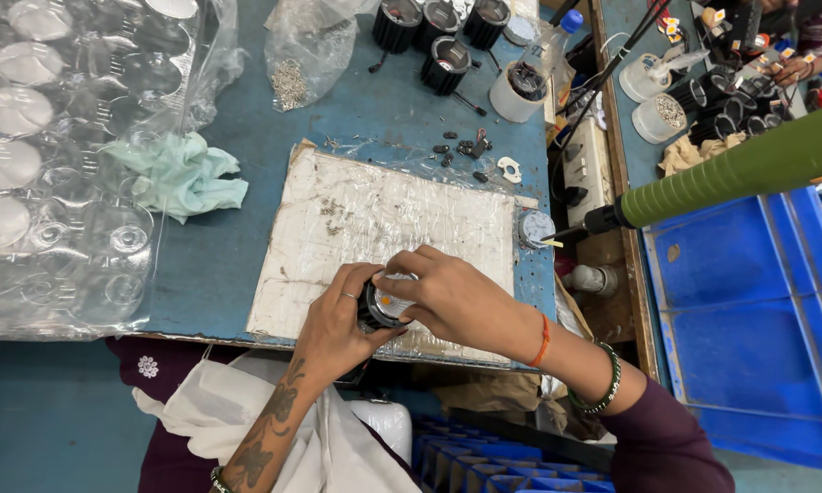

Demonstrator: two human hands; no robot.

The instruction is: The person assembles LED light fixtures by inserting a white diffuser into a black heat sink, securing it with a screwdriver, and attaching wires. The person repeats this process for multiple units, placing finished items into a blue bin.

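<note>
Blue table (219,265), worn white mat (374,228), crowded workshop | my left hand (338,324) and right hand (456,297) closed round black lamp housing (381,308) at near edge | axis roughly upright, face up.

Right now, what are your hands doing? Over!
Left hand and right hand both grip the small round black ribbed part. It sits over the worn white plastic-wrapped board. Nothing blocks them.

Hands: two, left hand (333,324) and right hand (452,297), at 6 o'clock
Black finned lamp housings (445,64): four, at 12 o'clock
White cups (659,117): three, at 1 o'clock
Green rag (181,173): one, at 9 o'clock
</note>
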